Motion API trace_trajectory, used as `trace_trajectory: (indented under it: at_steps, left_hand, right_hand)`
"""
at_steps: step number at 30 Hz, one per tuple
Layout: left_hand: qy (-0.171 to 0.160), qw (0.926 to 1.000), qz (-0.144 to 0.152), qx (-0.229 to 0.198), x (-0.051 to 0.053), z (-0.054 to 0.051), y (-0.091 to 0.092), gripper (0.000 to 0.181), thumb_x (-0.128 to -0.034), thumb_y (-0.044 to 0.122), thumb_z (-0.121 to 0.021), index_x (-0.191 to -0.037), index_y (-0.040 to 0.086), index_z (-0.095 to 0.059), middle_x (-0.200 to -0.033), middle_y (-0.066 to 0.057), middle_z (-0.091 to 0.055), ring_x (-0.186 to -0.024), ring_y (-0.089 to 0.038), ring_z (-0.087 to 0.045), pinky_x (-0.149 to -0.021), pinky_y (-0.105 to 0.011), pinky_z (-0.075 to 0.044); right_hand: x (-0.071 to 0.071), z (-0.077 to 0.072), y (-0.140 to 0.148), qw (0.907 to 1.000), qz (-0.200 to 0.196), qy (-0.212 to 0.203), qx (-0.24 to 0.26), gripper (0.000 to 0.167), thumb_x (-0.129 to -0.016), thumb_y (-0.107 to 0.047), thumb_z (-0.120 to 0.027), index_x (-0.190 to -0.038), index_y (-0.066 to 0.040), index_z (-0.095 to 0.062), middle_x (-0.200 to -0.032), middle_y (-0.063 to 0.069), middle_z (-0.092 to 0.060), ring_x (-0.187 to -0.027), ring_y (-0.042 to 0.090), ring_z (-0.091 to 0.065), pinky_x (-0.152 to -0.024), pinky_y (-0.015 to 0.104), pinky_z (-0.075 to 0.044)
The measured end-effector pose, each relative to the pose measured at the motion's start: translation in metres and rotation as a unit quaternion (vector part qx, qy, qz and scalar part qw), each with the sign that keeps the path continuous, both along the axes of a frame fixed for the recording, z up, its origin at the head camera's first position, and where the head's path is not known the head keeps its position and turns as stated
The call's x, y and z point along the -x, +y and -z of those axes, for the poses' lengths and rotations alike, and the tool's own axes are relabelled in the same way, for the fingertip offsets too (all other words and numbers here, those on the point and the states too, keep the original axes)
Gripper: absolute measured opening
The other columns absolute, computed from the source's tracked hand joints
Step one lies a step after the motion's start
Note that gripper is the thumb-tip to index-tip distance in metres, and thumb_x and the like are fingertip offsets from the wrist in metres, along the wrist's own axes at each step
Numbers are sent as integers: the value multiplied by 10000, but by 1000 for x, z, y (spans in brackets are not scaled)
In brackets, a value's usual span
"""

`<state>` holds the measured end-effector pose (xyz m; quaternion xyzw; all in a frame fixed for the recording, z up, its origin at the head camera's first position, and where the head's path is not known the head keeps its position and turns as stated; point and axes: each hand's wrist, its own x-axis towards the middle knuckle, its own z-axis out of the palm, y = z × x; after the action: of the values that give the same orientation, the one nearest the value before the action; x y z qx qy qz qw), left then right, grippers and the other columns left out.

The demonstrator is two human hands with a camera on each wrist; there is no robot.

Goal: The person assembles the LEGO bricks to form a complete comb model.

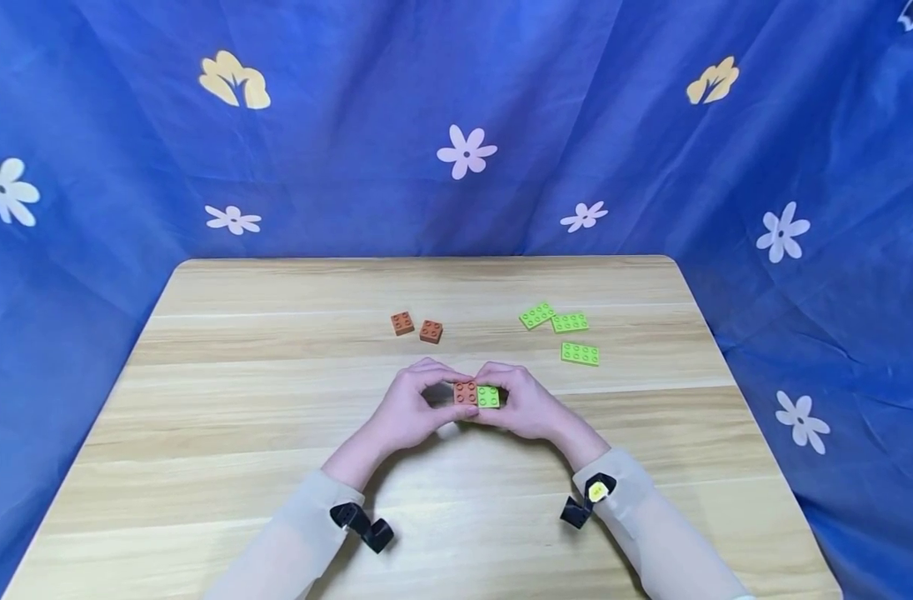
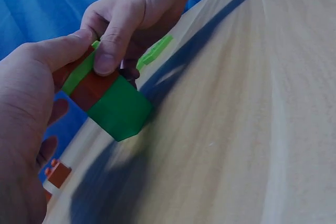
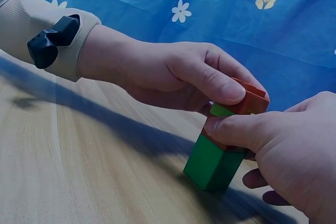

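Note:
At the table's middle both hands meet on a small stack of toy building bricks. My left hand pinches the top brown brick between thumb and fingers. This brick sits over the left part of a light green plate, whose right studs show. My right hand grips the stack lower down, its thumb across the lower brown brick. Under that stands a dark green block, upright and close to the tabletop; whether it touches the wood is hard to tell. Fingers hide the stack's far side.
Two loose brown bricks, a left one and a right one, lie beyond the left hand. Three light green plates lie back right, one of them nearer. The wooden table ends at a blue flowered curtain.

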<state>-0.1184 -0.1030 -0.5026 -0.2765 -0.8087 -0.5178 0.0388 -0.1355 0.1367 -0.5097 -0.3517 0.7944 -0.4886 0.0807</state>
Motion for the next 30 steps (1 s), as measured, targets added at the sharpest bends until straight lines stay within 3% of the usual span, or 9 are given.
trace_trajectory:
  at_steps: [5,13,18,23,30]
  left_hand:
    - [-90,9998,-149,-27,-3,3,0,410,-794,297,-959,-1164,199,-812,-1024,143,-733,-1011,-121,-636,-958,-415,-484]
    - [54,9999,-125,4,-2,7,2,433,-784,290,-965,-1173,185,-807,-1005,133,-731,-995,-136,-626,-953,-384,-467]
    - [135,9998,-152,-57,-3,5,1,421,-779,267,-971,-1156,166,-813,-985,122,-734,-983,-164,-634,-935,-391,-477]
    - [-11,9997,-215,-72,-4,7,2,420,-782,264,-970,-1161,180,-812,-997,133,-731,-1000,-151,-630,-948,-398,-477]
    - [-221,9992,-324,50,-5,6,1,430,-777,288,-973,-1165,195,-811,-1017,148,-722,-1024,-126,-625,-977,-405,-473]
  right_hand:
    - [-1,-1,0,10000,64,-50,-35,318,-894,-261,-882,-1182,-166,-784,-1054,-149,-700,-988,100,-663,-924,328,-545]
    - [-1,-2,2,9997,35,150,-190,330,-904,-312,-872,-1192,-178,-780,-1068,-166,-703,-1005,67,-665,-936,309,-543]
    - [0,-8,10,9992,7,349,-213,345,-900,-325,-879,-1198,-188,-771,-1056,-156,-710,-906,122,-671,-806,336,-567]
    - [-1,-13,22,9992,115,245,-301,392,-890,-303,-891,-1231,-165,-756,-989,-140,-688,-786,182,-656,-728,330,-564]
    - [-1,-22,35,9992,203,240,-249,367,-883,-251,-900,-1199,-127,-762,-1076,-117,-715,-828,152,-675,-759,325,-573]
